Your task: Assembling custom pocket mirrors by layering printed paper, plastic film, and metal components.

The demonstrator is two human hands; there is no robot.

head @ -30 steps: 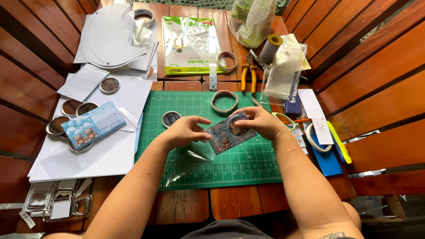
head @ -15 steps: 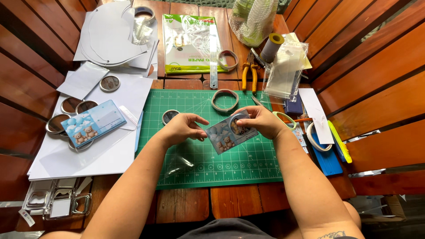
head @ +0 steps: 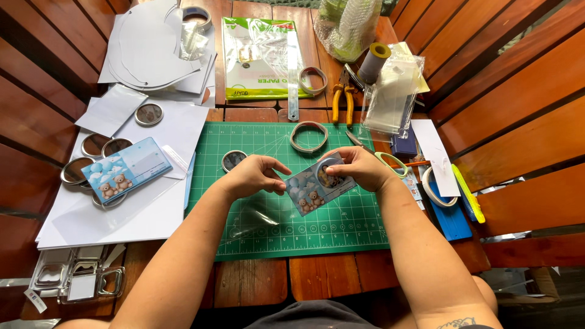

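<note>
We hold a small printed card with teddy bears [head: 315, 192] above the green cutting mat [head: 268, 228]. Our left hand [head: 255, 175] pinches its left edge with closed fingers, while our right hand [head: 355, 168] grips the right side, fingertips pressing a round metal ring [head: 327, 173] against the card. A clear film sheet [head: 256, 220] lies on the mat below. The ring looks seated but nothing seems fastened yet, we judge. A second bear card [head: 125, 168], more rings [head: 308, 135], pliers [head: 342, 102] and scissors [head: 390, 163] crowd close by.
</note>
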